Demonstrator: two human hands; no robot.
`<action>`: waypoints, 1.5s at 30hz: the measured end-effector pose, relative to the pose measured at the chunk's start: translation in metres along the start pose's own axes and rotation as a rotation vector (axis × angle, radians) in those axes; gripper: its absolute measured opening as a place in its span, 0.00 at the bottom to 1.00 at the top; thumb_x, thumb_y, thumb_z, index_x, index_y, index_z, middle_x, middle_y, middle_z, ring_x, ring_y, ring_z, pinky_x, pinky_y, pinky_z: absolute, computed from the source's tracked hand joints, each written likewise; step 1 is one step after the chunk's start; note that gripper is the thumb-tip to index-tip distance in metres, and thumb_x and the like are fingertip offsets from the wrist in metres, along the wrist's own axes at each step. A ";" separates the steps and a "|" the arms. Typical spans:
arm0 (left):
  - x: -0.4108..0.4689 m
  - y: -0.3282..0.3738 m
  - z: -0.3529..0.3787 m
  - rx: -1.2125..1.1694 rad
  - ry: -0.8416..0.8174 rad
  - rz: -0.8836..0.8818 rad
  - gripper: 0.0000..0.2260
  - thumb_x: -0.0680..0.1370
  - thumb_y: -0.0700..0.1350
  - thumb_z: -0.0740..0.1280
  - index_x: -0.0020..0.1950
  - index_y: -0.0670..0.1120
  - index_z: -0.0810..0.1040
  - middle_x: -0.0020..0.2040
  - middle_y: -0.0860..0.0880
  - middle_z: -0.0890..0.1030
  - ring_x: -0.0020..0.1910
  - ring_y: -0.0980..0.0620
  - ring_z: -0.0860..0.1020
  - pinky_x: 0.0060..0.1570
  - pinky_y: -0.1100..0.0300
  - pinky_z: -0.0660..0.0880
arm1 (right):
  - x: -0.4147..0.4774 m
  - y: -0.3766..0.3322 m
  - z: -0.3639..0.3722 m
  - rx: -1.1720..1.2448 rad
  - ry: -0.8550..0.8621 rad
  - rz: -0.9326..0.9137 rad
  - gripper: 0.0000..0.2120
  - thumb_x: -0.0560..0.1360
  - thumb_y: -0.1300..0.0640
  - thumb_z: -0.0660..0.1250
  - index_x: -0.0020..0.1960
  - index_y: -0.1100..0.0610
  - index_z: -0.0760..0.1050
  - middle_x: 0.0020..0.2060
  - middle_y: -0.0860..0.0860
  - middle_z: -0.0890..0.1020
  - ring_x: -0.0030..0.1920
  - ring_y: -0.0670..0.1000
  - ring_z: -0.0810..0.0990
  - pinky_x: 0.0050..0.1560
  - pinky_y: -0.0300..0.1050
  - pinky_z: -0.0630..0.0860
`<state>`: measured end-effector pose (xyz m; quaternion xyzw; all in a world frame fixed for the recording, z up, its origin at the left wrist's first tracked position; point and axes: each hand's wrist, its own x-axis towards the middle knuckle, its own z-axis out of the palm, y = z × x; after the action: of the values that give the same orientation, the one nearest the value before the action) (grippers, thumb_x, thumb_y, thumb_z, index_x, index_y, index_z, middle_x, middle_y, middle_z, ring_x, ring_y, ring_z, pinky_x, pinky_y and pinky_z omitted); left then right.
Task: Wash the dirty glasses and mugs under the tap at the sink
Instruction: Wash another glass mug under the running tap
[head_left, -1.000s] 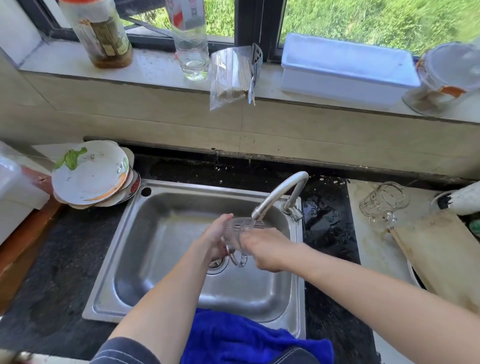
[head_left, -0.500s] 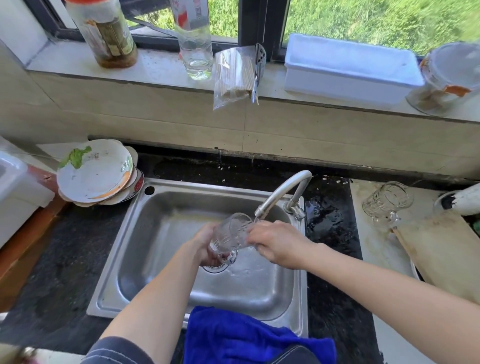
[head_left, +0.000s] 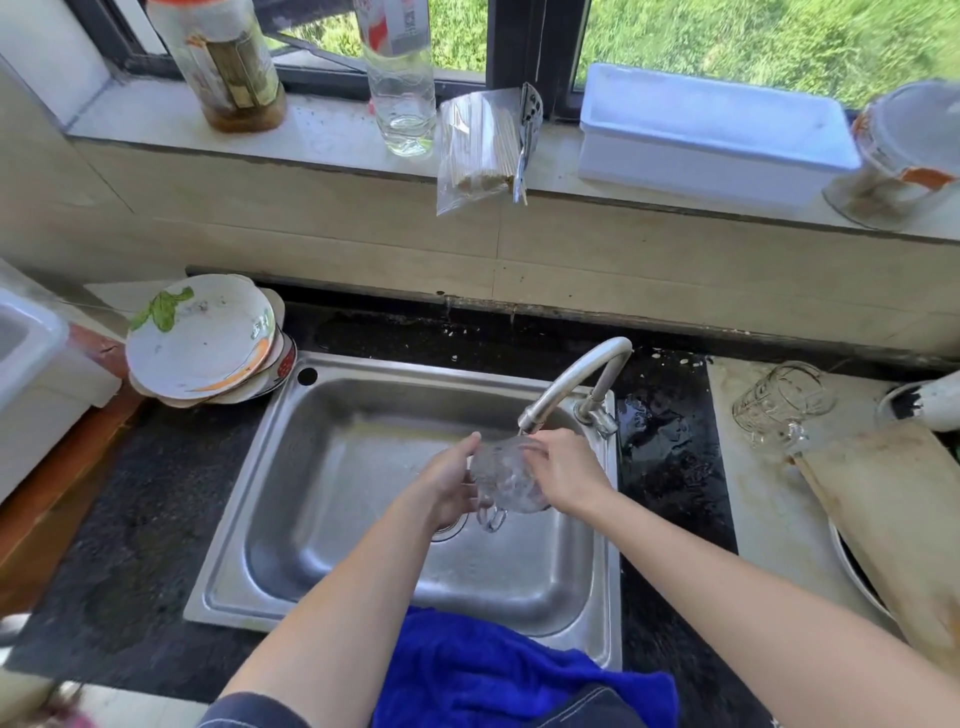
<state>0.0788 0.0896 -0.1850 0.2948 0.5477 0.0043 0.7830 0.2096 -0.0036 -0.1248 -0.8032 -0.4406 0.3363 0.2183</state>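
Both the left hand and right hand clasp the clear glass handled mug under the curved steel tap, mid-rinse; turning it seems next.

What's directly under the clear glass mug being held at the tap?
The stainless steel sink basin; part of the round drain shows below the left hand. The rest is covered by that hand and the clear glass mug.

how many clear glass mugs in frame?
2. One clear glass mug with a handle is held by the left hand and right hand under the curved metal tap. A second glass mug sits on the pale counter right of the steel sink. More may be hidden.
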 end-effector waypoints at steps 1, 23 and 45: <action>-0.002 0.000 0.001 0.020 -0.008 0.012 0.17 0.80 0.57 0.59 0.54 0.44 0.76 0.41 0.42 0.79 0.35 0.45 0.78 0.33 0.58 0.75 | -0.003 0.003 0.001 -0.023 0.070 -0.047 0.12 0.79 0.61 0.60 0.45 0.52 0.82 0.35 0.43 0.81 0.40 0.50 0.77 0.40 0.45 0.72; -0.026 0.028 0.007 0.157 0.196 0.278 0.27 0.63 0.58 0.72 0.58 0.48 0.74 0.49 0.45 0.80 0.42 0.46 0.79 0.41 0.52 0.77 | 0.002 0.008 0.011 0.782 -0.156 0.217 0.27 0.69 0.48 0.76 0.66 0.48 0.73 0.64 0.44 0.76 0.51 0.46 0.81 0.37 0.37 0.73; -0.048 0.032 0.000 0.379 -0.019 0.332 0.11 0.79 0.51 0.64 0.55 0.45 0.78 0.48 0.46 0.81 0.40 0.51 0.77 0.41 0.55 0.71 | 0.012 0.020 -0.012 0.773 0.015 0.267 0.18 0.74 0.44 0.68 0.49 0.60 0.79 0.34 0.53 0.76 0.28 0.47 0.70 0.28 0.41 0.65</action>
<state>0.0699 0.1001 -0.1290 0.5221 0.4755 0.0274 0.7075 0.2344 -0.0039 -0.1337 -0.7146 -0.1721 0.4966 0.4616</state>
